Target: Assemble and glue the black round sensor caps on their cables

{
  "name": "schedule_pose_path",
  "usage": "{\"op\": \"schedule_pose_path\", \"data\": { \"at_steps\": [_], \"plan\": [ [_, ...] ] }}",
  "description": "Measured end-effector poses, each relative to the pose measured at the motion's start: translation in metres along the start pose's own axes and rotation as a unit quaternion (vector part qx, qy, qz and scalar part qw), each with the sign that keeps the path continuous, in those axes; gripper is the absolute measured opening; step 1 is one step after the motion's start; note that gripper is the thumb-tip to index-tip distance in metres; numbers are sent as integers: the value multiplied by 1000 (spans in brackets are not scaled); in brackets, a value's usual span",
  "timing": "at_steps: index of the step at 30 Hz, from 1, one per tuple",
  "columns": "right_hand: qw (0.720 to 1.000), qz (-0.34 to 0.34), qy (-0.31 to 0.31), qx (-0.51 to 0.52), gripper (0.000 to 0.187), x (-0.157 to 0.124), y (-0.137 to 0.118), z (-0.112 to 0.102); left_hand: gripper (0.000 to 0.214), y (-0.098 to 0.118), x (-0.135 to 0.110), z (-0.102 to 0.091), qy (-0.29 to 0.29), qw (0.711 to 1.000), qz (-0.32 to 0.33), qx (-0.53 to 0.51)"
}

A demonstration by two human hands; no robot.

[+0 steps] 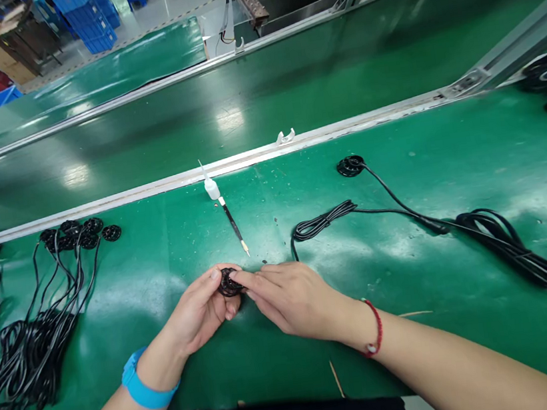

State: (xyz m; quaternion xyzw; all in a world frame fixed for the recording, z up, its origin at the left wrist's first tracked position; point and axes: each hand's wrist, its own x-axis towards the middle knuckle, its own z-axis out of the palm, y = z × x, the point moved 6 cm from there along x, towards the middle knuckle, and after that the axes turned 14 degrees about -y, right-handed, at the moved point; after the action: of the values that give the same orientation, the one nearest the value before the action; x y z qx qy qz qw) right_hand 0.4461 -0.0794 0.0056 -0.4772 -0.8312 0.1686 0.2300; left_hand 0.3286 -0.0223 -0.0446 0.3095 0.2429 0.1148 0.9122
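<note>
My left hand [208, 304] grips a small round black slotted part [229, 283] by its edge, thumb on top. My right hand [293, 296] closes on the same part from the other side, its index fingertip pressed on the face. Behind the right hand emerges a black cable [323, 220], coiled and tied; whether it joins the held part is hidden. Just beyond the hands lies a pen-like tool [232, 219] with a black handle and a pale pointed tip. Its far end meets a small white bottle [211, 187] with a thin nozzle.
At left lies a heap of black cables [41, 356] with round black ends [86, 235]. Another round black part [350, 166] on a cable sits at right, near a larger cable bundle [505, 242]. A pale metal rail [161, 193] crosses behind, with a slanting post [524, 41] at right.
</note>
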Motion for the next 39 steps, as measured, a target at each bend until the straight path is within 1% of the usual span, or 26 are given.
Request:
{"op": "schedule_pose_path", "data": {
  "at_steps": [5, 10, 12, 15, 17, 21, 23, 26, 30, 35, 37, 39],
  "plan": [
    [1000, 20, -8, 10, 29, -1, 4, 2, 34, 1, -1, -1, -1, 1000, 5, 4],
    [993, 53, -54, 90, 31, -2, 6, 5, 35, 2, -1, 0, 7, 1000, 9, 25],
    [994, 64, -63, 63, 30, -1, 3, 7, 35, 3, 0, 0, 17, 999, 20, 45],
    [995, 78, -65, -10, 27, 0, 0, 9, 33, 2, 1, -1, 30, 997, 32, 58],
    [995, 83, -54, -13, 26, 1, 0, 11, 29, 1, 2, 1, 28, 998, 35, 46],
    [996, 70, 24, 53, 26, -2, 4, 4, 29, 3, 2, 5, 10, 998, 52, 22],
    [993, 67, 49, 82, 26, -4, 6, 0, 30, 4, 1, 6, 3, 998, 57, 20],
    [991, 70, 49, 103, 25, -5, 8, -2, 31, 5, 1, 6, -1, 998, 56, 17],
    [992, 66, 45, 95, 25, -5, 7, -4, 31, 6, 1, 6, -5, 998, 58, 23],
    [997, 69, 18, 32, 27, -2, 4, -1, 34, 8, 2, 4, 7, 996, 74, 58],
    [997, 73, 18, 4, 29, -2, 2, -1, 35, 8, 2, 2, 20, 993, 89, 79],
    [997, 77, 24, -2, 28, -2, 1, 0, 34, 8, 1, 0, 32, 989, 103, 106]
  ]
}}
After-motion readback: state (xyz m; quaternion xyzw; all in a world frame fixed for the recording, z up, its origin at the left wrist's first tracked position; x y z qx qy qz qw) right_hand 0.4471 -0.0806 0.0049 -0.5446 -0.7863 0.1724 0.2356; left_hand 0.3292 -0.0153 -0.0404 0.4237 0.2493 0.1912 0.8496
